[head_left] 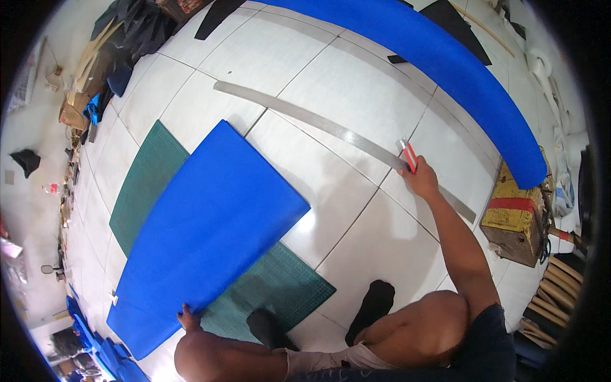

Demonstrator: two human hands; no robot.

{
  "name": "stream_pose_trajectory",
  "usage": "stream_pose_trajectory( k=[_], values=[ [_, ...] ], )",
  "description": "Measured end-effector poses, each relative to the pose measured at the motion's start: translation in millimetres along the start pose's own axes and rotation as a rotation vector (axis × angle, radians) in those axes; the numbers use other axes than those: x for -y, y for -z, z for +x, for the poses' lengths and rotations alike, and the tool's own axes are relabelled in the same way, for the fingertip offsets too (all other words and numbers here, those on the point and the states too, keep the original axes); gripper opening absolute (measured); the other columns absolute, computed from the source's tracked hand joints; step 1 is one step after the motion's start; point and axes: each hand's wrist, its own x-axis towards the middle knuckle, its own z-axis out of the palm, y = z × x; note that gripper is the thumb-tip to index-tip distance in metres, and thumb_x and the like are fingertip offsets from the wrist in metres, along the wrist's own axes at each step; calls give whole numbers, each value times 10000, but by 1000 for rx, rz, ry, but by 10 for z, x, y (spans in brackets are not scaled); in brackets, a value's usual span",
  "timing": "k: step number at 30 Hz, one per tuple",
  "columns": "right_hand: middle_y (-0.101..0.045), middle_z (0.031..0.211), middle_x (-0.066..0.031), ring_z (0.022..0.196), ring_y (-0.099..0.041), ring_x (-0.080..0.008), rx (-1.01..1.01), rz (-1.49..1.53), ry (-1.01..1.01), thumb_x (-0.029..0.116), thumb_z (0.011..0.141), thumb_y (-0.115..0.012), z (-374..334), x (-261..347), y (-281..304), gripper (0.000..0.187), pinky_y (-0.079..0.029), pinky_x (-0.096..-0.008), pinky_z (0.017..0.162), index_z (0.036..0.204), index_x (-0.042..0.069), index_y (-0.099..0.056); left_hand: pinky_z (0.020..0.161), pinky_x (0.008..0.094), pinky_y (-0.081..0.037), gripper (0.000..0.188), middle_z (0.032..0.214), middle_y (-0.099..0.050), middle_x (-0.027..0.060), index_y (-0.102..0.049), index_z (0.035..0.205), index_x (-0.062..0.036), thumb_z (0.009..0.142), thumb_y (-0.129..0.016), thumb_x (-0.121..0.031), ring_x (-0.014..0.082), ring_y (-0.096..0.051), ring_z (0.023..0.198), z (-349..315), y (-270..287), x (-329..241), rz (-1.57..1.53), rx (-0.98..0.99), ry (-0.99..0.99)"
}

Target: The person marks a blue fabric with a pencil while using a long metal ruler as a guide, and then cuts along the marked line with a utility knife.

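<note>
My right hand (421,180) is closed around a red utility knife (409,155) with a clear or silvery end. A long steel ruler (318,124) runs under this hand, its far end pointing left across the floor; whether the fingers also grip it I cannot tell. Lower left, my left hand (188,318) rests with fingers apart on the near edge of a blue sheet (210,223), which looks like foam or fabric. Beneath that sheet lie green cutting mats (280,286), showing on both sides of it.
A long blue strip (433,57) arches across the far right, ending by a yellow box with red tape (512,216). Black pieces (453,28) lie behind the strip. Cardboard rolls (557,286) are stacked at right. Dark bags (133,32) and clutter line the left wall.
</note>
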Motion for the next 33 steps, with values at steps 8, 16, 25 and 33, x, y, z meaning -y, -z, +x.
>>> stream_pose_trajectory(
  k=[8, 16, 25, 33],
  values=[
    [-650, 988, -216, 911, -648, -413, -118, 126, 61, 317, 903, -654, 67, 139, -102, 351, -508, -497, 779, 1057, 36, -511, 884, 647, -424, 882, 1488, -412, 97, -145, 1562, -249, 892, -620, -571, 348, -429, 1310, -296, -57, -175, -26, 9, 30],
    [-587, 993, -173, 932, -603, -376, -234, 42, 338, 254, 886, -651, 145, 182, -267, 273, -486, -481, 777, 1010, 32, -550, 870, 591, -504, 812, 1467, -448, 179, -336, 1522, -170, 894, -580, -623, 411, -479, 1283, -110, -179, -77, 546, -290, -293],
    [-578, 1020, -165, 984, -571, -368, -139, -118, 324, 390, 803, -768, 474, 49, 50, 474, -477, -472, 821, 1008, 18, -557, 762, 589, -517, 814, 1422, -505, 175, -342, 1519, -170, 886, -618, -602, 365, -559, 1202, -428, -193, -340, 205, 91, -170],
    [-605, 956, -169, 922, -596, -368, 115, -22, 244, 374, 785, -805, 508, 239, 229, 505, -472, -472, 800, 1007, 18, -523, 796, 567, -510, 835, 1437, -481, 160, -332, 1515, -170, 864, -671, -568, 352, -556, 1195, -315, -193, -276, 256, 52, -95]
  ],
)
